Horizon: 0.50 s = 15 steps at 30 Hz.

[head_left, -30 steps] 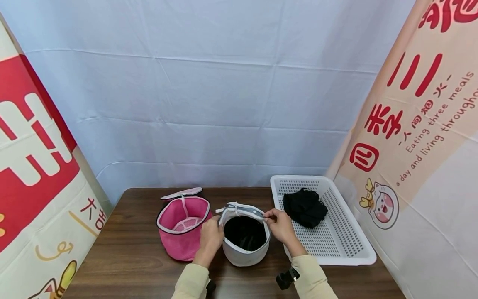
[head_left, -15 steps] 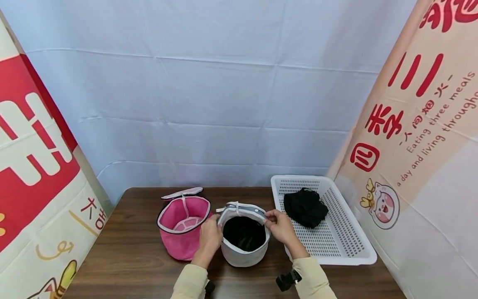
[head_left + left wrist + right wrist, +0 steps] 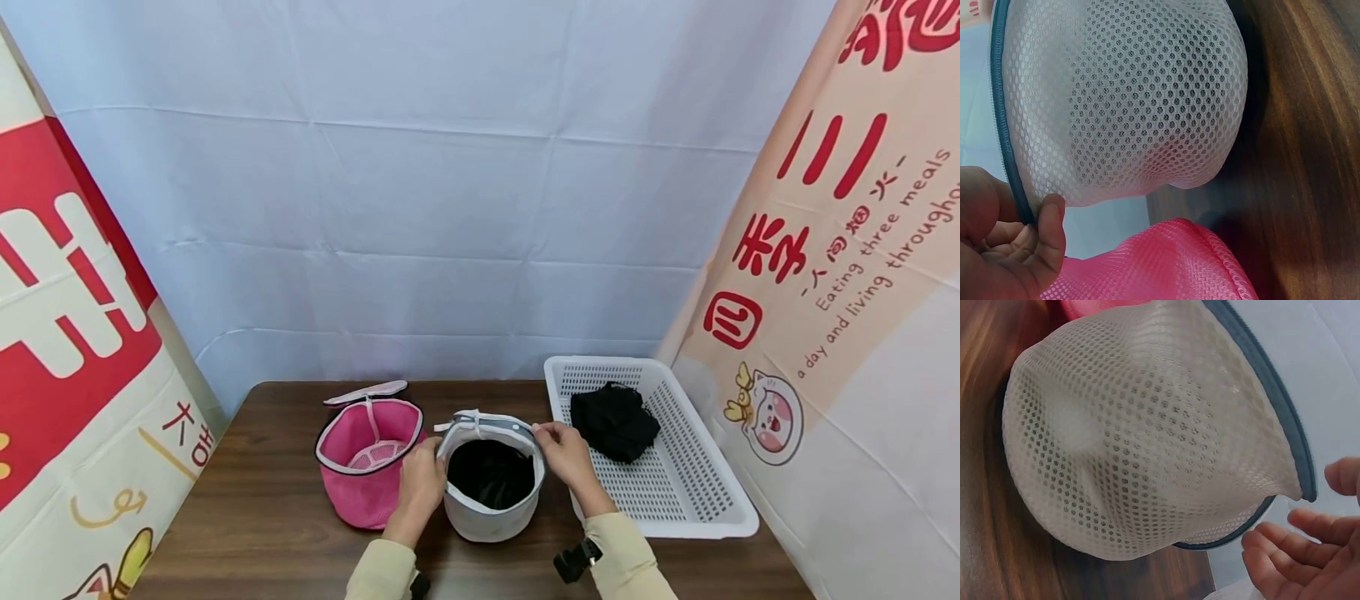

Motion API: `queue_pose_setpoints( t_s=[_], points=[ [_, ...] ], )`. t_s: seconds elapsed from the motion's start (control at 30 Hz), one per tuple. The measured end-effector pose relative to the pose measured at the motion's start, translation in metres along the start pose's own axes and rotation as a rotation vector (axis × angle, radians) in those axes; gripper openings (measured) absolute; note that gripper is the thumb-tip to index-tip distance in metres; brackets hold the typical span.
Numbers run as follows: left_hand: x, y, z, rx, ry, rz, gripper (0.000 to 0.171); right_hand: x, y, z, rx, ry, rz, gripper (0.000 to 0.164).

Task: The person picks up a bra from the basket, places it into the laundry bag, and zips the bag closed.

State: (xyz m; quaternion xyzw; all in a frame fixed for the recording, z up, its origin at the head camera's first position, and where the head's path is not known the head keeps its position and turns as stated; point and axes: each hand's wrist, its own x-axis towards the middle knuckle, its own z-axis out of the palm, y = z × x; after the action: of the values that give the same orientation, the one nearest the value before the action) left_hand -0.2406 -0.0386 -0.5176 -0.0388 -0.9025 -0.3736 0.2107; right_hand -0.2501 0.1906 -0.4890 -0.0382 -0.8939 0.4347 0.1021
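Note:
A round white mesh laundry bag [image 3: 491, 523] with a dark zip edge stands unzipped on the table, black cloth [image 3: 491, 475] inside. At its left rim my left hand [image 3: 422, 477] pinches the zip edge between thumb and fingers, plain in the left wrist view. My right hand [image 3: 1310, 550] is beside the opposite rim, its thumb and fingers spread apart with nothing between them. The bag's lid flap is folded back at the far side of the opening. Left of it stands a pink mesh laundry bag [image 3: 360, 498], also with its lid back.
A white perforated plastic basket [image 3: 697, 475] is at the right of the wooden table [image 3: 247, 500], a bundle of black cloth [image 3: 615, 421] lying in it. A pale cloth backdrop [image 3: 420, 208] hangs behind, with printed cloths on both sides.
My right hand's fingers have loosened from the right rim of the white bag. The left hand keeps its pinch. The head view has tilted slightly, so everything sits a little lower.

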Motion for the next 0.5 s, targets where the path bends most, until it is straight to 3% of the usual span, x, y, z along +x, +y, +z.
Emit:
queue_pose_setpoints(
  t_s=[0.33, 0.5],
  points=[
    [-0.003, -0.001, -0.002, -0.015, 0.01, 0.004, 0.022, 0.01, -0.002, 0.007, 0.026, -0.05, 0.118, 0.037],
    [-0.003, 0.0, -0.002, -0.016, 0.024, 0.004, 0.022, 0.017, 0.0, 0.01, 0.056, -0.069, 0.225, 0.043]
  ],
)
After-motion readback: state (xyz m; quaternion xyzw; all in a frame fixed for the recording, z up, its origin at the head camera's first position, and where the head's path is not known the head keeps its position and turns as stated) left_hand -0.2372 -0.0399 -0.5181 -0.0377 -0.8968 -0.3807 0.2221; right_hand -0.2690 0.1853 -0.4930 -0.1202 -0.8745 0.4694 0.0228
